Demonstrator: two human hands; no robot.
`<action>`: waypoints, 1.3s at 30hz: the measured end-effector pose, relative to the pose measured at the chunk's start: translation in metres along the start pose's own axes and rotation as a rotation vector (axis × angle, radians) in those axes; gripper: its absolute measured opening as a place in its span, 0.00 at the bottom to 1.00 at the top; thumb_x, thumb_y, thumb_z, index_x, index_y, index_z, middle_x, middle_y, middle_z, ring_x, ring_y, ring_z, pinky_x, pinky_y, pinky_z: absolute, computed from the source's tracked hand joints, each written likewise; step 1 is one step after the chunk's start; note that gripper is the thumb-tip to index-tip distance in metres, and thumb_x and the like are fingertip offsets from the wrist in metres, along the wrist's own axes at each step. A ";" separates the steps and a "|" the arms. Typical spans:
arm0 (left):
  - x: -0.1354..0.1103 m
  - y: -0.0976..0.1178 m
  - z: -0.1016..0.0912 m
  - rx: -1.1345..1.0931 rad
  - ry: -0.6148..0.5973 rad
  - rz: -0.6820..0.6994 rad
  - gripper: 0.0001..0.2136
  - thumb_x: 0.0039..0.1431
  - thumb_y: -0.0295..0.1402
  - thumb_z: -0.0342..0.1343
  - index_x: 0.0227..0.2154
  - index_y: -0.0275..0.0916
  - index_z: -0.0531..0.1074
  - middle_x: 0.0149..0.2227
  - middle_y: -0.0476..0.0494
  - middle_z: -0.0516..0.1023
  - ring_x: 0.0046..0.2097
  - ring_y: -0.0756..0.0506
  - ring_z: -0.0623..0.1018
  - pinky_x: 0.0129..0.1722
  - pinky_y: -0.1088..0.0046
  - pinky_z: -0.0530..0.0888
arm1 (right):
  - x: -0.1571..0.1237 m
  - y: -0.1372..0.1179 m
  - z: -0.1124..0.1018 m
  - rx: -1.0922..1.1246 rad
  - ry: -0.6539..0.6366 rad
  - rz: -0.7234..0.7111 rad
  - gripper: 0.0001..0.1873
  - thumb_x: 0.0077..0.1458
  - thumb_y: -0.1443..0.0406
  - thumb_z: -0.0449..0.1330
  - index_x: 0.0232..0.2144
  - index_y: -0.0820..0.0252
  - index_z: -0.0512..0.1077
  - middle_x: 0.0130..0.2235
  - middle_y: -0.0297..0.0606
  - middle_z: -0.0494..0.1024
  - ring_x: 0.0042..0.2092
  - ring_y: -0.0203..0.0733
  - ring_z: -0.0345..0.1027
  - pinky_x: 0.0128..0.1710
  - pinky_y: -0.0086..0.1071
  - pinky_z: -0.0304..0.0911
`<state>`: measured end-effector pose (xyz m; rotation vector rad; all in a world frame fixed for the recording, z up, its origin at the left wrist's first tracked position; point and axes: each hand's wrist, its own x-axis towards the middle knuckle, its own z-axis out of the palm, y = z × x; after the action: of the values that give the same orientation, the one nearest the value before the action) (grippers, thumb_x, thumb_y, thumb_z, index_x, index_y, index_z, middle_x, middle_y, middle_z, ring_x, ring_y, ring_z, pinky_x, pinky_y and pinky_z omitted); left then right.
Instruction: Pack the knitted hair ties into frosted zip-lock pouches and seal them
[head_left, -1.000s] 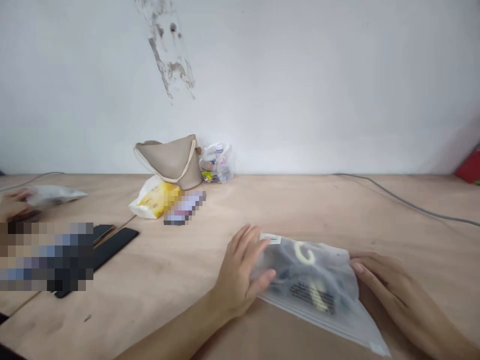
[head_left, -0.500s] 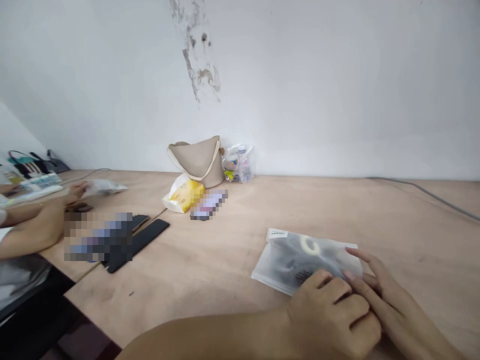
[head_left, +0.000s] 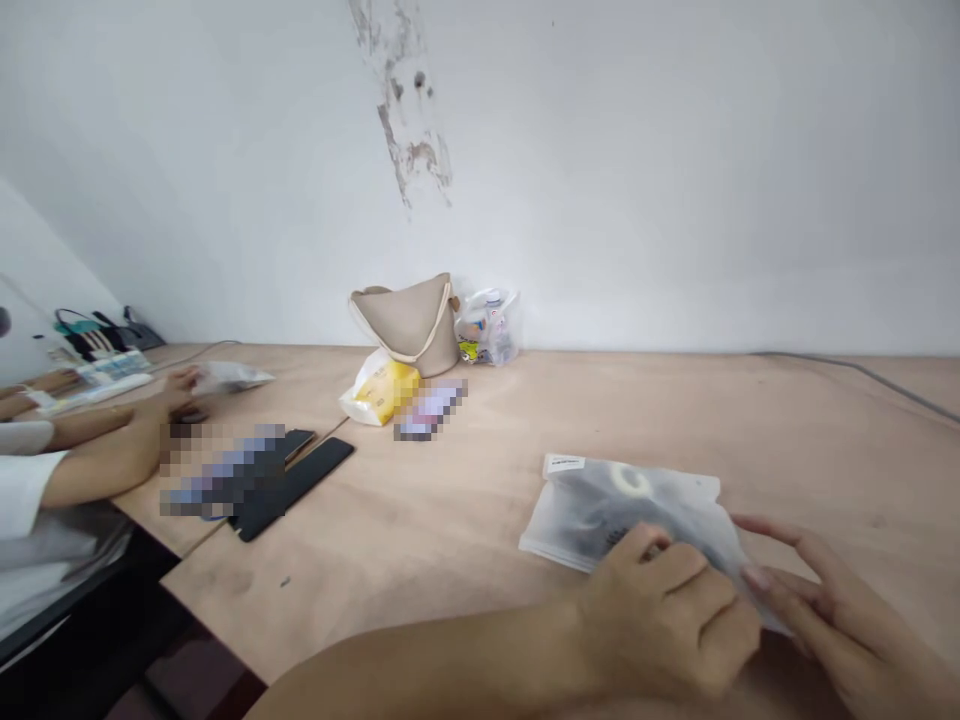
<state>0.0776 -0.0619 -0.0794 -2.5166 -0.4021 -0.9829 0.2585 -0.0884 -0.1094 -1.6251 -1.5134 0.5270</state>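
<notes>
Moved left hand (head_left: 675, 610) rightward over the bag (head_left: 585, 500), curled; couldn't tell its hold. Rested right hand (head_left: 832, 610), fingers parted, at the right edge.

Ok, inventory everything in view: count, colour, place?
Wooden table: 1, tan, foreground
Painted walls: 2, white, back and left
Frosted plastic pouch: 1, whitish, front right
Slouchy handbag: 1, beige, back centre
Clear plastic bag with bottle: 1, transparent, right of handbag
Soft plastic pack: 1, yellow-white, before handbag
Blurred flat rectangle: 1, lilac, beside pack
Long flat slab: 1, black, left
Blurred object: count unclear, bluish, beside slab
Thin cables: 2, grey, back edge
Translucent packet: 1, whitish, far left
Dark bags: count unclear, black, far left
Co-workers' arms: at least 2, white-sleeved, left
Own left hand: 1, curled over pouch
Own right hand: 1, at pouch's right edge
</notes>
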 end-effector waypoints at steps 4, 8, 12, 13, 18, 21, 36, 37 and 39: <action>-0.014 -0.025 -0.016 0.065 -0.088 -0.075 0.09 0.61 0.28 0.47 0.28 0.36 0.71 0.30 0.46 0.76 0.35 0.47 0.72 0.35 0.69 0.64 | 0.014 0.011 -0.015 0.086 -0.096 0.133 0.27 0.50 0.43 0.49 0.46 0.51 0.65 0.13 0.28 0.64 0.16 0.45 0.60 0.16 0.37 0.59; -0.033 -0.049 -0.039 0.088 -0.150 -0.243 0.09 0.62 0.25 0.45 0.30 0.37 0.69 0.33 0.45 0.77 0.38 0.47 0.72 0.43 0.68 0.65 | 0.022 0.011 -0.030 0.097 -0.171 0.220 0.30 0.49 0.42 0.50 0.47 0.54 0.64 0.12 0.25 0.60 0.18 0.43 0.58 0.19 0.35 0.57; -0.047 -0.060 -0.054 0.095 -0.161 -0.330 0.07 0.60 0.22 0.46 0.30 0.38 0.67 0.32 0.46 0.77 0.39 0.46 0.73 0.46 0.66 0.65 | 0.022 0.005 -0.033 0.097 -0.175 0.155 0.25 0.54 0.48 0.48 0.47 0.55 0.64 0.13 0.23 0.58 0.17 0.39 0.55 0.20 0.32 0.53; -0.049 -0.060 -0.056 0.068 -0.167 -0.353 0.08 0.60 0.22 0.46 0.30 0.38 0.67 0.32 0.46 0.77 0.39 0.46 0.73 0.46 0.66 0.65 | 0.021 0.004 -0.032 0.094 -0.186 0.145 0.24 0.55 0.49 0.47 0.47 0.55 0.64 0.13 0.23 0.58 0.17 0.38 0.54 0.19 0.31 0.52; -0.039 -0.066 -0.064 -0.283 -0.282 -0.862 0.08 0.59 0.36 0.48 0.29 0.40 0.70 0.33 0.46 0.76 0.38 0.44 0.74 0.39 0.66 0.68 | 0.025 0.007 -0.033 -0.006 -0.129 0.146 0.24 0.55 0.50 0.46 0.48 0.55 0.64 0.16 0.26 0.65 0.20 0.41 0.62 0.22 0.32 0.57; -0.021 -0.080 -0.063 -0.648 -0.399 -1.456 0.15 0.53 0.44 0.50 0.28 0.37 0.72 0.30 0.44 0.78 0.24 0.49 0.71 0.22 0.74 0.64 | 0.032 0.010 -0.033 -0.076 -0.099 0.138 0.18 0.53 0.50 0.49 0.36 0.52 0.71 0.24 0.32 0.75 0.28 0.45 0.69 0.28 0.34 0.60; -0.019 -0.067 -0.037 -0.847 0.001 -1.275 0.08 0.48 0.36 0.59 0.26 0.39 0.79 0.28 0.46 0.77 0.31 0.47 0.71 0.33 0.73 0.66 | 0.025 -0.007 -0.032 0.176 0.122 -0.169 0.14 0.54 0.53 0.55 0.35 0.52 0.75 0.41 0.38 0.77 0.45 0.47 0.68 0.43 0.35 0.64; -0.023 -0.065 -0.037 -0.826 -0.018 -1.266 0.08 0.49 0.36 0.58 0.27 0.39 0.79 0.30 0.45 0.77 0.33 0.46 0.72 0.35 0.72 0.67 | 0.023 -0.005 -0.032 0.181 0.089 -0.173 0.13 0.54 0.54 0.56 0.36 0.51 0.75 0.43 0.38 0.77 0.47 0.48 0.68 0.44 0.36 0.64; -0.029 -0.062 -0.037 -0.809 -0.087 -1.265 0.08 0.50 0.37 0.57 0.27 0.40 0.79 0.31 0.44 0.77 0.36 0.44 0.73 0.37 0.71 0.67 | 0.020 -0.001 -0.031 0.154 -0.034 -0.144 0.14 0.55 0.53 0.55 0.38 0.50 0.75 0.44 0.38 0.77 0.48 0.49 0.68 0.46 0.39 0.64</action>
<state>0.0107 -0.0288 -0.0583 -2.8490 -2.1511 -1.6785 0.2858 -0.0785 -0.0866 -1.3847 -1.5612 0.5788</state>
